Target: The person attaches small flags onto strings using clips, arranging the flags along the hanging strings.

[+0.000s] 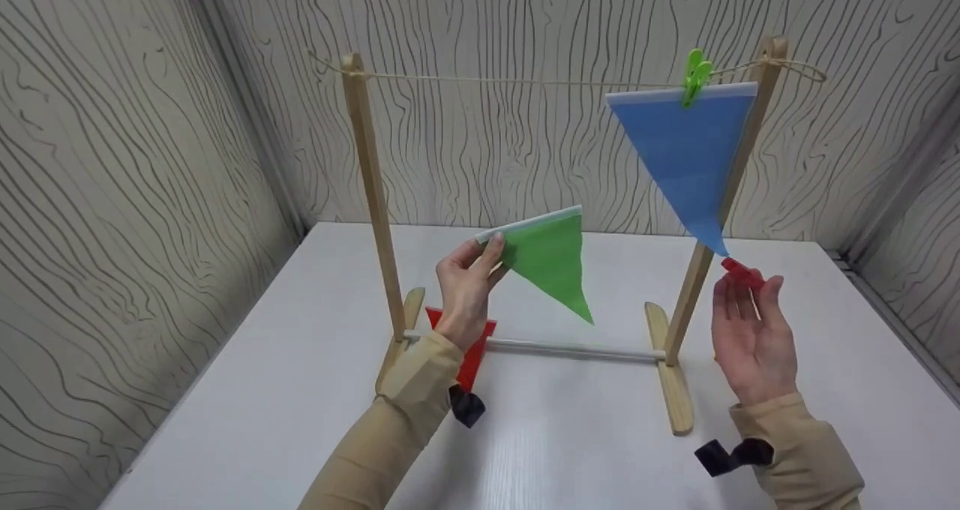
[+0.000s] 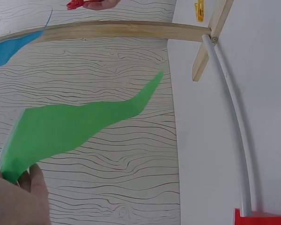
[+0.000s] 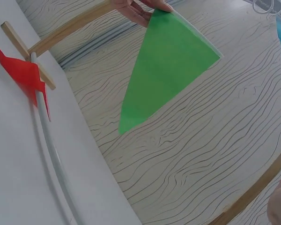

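My left hand (image 1: 466, 285) pinches a green pennant (image 1: 547, 251) by one end of its white-edged top, and the pointed tip hangs down. Red plastic, which looks like a clothespin (image 1: 742, 273), is held at the fingertips of my right hand (image 1: 756, 341), palm facing up. Just above that hand hangs a blue pennant (image 1: 679, 146), fixed to the string (image 1: 480, 80) by a green clothespin (image 1: 696, 77). In the right wrist view only a part of my right hand (image 3: 279, 202) shows at the edge.
Two wooden posts (image 1: 373, 195) carry the string and are joined low down by a white rod (image 1: 574, 349). A red pennant (image 3: 21, 70) lies by the rod near the left post. A yellow clothespin (image 2: 199, 10) lies on the white table (image 1: 570, 435) beyond the right foot.
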The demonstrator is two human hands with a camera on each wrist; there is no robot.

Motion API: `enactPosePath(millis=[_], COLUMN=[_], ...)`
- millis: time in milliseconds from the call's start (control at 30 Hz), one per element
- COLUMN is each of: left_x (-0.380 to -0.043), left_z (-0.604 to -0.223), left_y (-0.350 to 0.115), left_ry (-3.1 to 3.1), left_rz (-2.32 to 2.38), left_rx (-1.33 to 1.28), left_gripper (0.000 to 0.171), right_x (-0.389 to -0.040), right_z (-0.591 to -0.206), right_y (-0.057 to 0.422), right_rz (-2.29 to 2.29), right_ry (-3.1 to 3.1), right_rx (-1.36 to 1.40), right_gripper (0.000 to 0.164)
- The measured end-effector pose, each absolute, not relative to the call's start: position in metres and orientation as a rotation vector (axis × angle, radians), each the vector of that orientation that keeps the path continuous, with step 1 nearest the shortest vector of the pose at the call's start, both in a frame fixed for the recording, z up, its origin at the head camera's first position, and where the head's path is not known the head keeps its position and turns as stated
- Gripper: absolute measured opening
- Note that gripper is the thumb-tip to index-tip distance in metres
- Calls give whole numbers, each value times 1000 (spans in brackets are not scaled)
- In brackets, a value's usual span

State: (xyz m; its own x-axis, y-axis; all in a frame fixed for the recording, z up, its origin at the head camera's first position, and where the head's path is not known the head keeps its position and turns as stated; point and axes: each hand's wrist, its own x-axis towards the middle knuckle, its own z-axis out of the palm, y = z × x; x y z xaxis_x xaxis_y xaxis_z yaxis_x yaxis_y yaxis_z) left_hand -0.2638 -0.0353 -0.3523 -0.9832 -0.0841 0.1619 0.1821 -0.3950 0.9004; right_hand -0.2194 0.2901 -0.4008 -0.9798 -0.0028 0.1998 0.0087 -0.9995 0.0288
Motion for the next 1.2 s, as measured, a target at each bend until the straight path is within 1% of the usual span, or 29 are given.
enactPosePath(millis=[233,433,600,900,1200], left_x=[-264,-264,-265,-266,-267], left_z=[-338,-328,-319,-308,-294], left_y=[-40,-42,-44,-48,-53], left_ry=[-1641,-1653,-1684,-1687,-1680], left_rz=[-2459,-2433,-2401,-2373,-2356], left_rx=[-154,-184,-214,-272,-272], left_gripper=[27,25,27,26,26], right_x=[-218,-216,-214,-214,-220], right_z=[-381,-367,-355,-335,-310], right_y=[276,265,256,244,229], right_rz=[-3183,-3248,-3277,-3275,-3368], right_ry=[56,200,329,422,573], right_rx=[-446,-570,-637,-683,-590], right_gripper=[28,25,23,22,26])
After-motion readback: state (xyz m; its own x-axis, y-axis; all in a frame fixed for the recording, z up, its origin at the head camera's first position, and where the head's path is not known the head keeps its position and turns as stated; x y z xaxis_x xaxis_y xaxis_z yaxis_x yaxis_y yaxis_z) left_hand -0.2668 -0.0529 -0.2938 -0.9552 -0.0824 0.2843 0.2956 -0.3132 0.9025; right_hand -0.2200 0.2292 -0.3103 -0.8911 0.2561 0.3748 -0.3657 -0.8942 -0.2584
